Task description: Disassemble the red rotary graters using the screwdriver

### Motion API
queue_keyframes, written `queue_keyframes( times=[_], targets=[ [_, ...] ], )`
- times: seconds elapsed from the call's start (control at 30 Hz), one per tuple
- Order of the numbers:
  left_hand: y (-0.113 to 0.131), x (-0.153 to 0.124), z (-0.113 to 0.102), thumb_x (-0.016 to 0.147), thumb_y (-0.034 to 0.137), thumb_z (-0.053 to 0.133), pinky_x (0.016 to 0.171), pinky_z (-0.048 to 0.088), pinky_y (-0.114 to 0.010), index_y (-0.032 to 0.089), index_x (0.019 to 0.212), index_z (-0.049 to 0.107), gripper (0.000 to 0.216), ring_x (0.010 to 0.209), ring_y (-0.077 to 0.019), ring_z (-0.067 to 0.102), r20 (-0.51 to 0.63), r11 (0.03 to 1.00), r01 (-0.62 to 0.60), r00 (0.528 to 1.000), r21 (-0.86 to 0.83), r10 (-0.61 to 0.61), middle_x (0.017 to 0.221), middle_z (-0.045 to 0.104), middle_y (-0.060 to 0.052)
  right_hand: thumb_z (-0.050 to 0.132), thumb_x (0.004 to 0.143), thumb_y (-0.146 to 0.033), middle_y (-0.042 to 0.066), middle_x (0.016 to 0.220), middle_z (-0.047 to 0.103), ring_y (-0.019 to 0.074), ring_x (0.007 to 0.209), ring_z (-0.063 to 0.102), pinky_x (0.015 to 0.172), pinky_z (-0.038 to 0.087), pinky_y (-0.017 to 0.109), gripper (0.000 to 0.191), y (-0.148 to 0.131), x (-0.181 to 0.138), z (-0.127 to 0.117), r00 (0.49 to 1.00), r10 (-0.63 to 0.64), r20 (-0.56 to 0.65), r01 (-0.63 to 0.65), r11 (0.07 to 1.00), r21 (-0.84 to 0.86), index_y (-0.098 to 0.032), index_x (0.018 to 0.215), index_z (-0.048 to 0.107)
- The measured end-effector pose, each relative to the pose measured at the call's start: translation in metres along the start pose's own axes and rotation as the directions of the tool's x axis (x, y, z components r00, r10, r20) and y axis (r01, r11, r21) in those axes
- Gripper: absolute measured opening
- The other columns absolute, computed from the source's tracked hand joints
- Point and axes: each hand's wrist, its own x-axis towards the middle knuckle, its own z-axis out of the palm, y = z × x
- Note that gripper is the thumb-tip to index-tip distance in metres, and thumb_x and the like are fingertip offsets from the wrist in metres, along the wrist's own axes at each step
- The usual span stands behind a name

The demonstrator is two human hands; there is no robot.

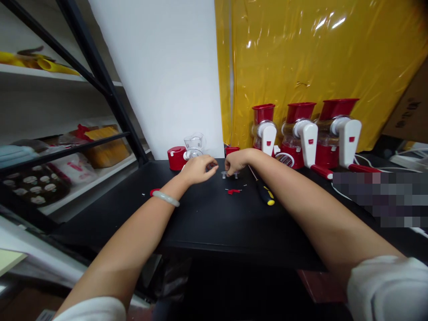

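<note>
My right hand [236,161] reaches down to the black tabletop, its fingers pinched on a small clear plastic part [224,175]. To its left hovers my left hand [200,169], fingers loosely curled, with a gap between thumb and fingertips and nothing visible in it. Just in front of the hands lie a small red plastic piece [233,191] and thin metal bits. A screwdriver [266,194] with a black and yellow handle rests beneath my right forearm. Behind my left hand stand a red base [176,158] and a clear plastic housing [194,141].
Several red and white hand-crank graters [303,133] line the back right of the black table [207,223]. A yellow plastic sheet [284,53] hangs behind them. On the left is a metal-framed shelf [100,176] holding bags. Another red piece [154,192] lies by my left wrist.
</note>
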Motion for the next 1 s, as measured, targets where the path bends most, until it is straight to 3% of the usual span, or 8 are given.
queue_keyframes(
  times=[0.13, 0.4, 0.53, 0.63, 0.83, 1.0],
  targets=[
    [0.005, 0.001, 0.007, 0.090, 0.034, 0.054, 0.070, 0.049, -0.029, 0.017, 0.107, 0.068, 0.028, 0.079, -0.0167, 0.066, 0.066, 1.000, 0.012, 0.998, -0.015, -0.011, 0.098, 0.073, -0.007, 0.060, 0.083, -0.028, 0.007, 0.098, 0.074, 0.0171, 0.082, 0.066, 0.067, 0.044, 0.024, 0.030, 0.008, 0.003, 0.001, 0.996, -0.022, -0.084, 0.024, 0.999, 0.025, -0.014, 0.106, 0.074],
    [0.004, -0.001, 0.009, 0.085, 0.036, 0.058, 0.066, 0.048, -0.029, 0.018, 0.110, 0.067, 0.032, 0.078, -0.0179, 0.065, 0.078, 0.999, 0.042, 0.996, 0.007, -0.042, 0.098, 0.072, -0.008, 0.055, 0.090, -0.026, 0.008, 0.098, 0.076, 0.0152, 0.084, 0.069, 0.072, 0.047, 0.022, 0.024, 0.013, 0.008, 0.003, 0.982, -0.054, -0.180, 0.077, 0.989, 0.125, -0.015, 0.100, 0.073],
    [0.004, -0.002, 0.007, 0.083, 0.050, 0.061, 0.064, 0.046, -0.030, 0.019, 0.113, 0.067, 0.043, 0.078, -0.0188, 0.065, 0.074, 0.998, 0.068, 0.995, 0.016, -0.069, 0.097, 0.072, -0.008, 0.052, 0.094, -0.025, 0.009, 0.101, 0.076, 0.0136, 0.086, 0.070, 0.075, 0.049, 0.020, 0.023, 0.015, 0.009, 0.004, 0.984, -0.064, -0.169, 0.107, 0.959, 0.262, -0.014, 0.103, 0.070],
    [0.006, -0.001, 0.007, 0.089, 0.048, 0.054, 0.065, 0.046, -0.029, 0.020, 0.110, 0.069, 0.038, 0.080, -0.0183, 0.065, 0.057, 0.996, 0.082, 0.995, 0.024, -0.084, 0.095, 0.072, -0.007, 0.051, 0.095, -0.025, 0.010, 0.100, 0.075, 0.0137, 0.085, 0.070, 0.074, 0.049, 0.020, 0.024, 0.015, 0.010, 0.005, 0.985, -0.079, -0.155, 0.123, 0.945, 0.301, -0.012, 0.103, 0.069],
    [0.004, -0.001, 0.011, 0.088, 0.040, 0.054, 0.065, 0.045, -0.028, 0.019, 0.106, 0.070, 0.031, 0.078, -0.0175, 0.066, 0.049, 0.993, 0.113, 0.992, 0.030, -0.115, 0.096, 0.073, -0.008, 0.061, 0.089, -0.036, 0.008, 0.092, 0.074, 0.0151, 0.080, 0.067, 0.073, 0.047, 0.024, 0.026, 0.016, 0.005, -0.001, 0.982, -0.053, -0.183, 0.090, 0.976, 0.200, -0.015, 0.103, 0.069],
    [-0.001, -0.001, 0.014, 0.087, 0.041, 0.056, 0.066, 0.048, -0.029, 0.018, 0.104, 0.069, 0.031, 0.080, -0.0189, 0.068, 0.023, 0.980, 0.201, 0.979, 0.002, -0.201, 0.095, 0.074, -0.007, 0.080, 0.072, -0.037, 0.008, 0.095, 0.072, 0.0173, 0.080, 0.065, 0.069, 0.046, 0.026, 0.054, 0.017, -0.002, -0.006, 0.975, -0.012, -0.222, 0.055, 0.981, 0.186, -0.015, 0.117, 0.062]
  ],
)
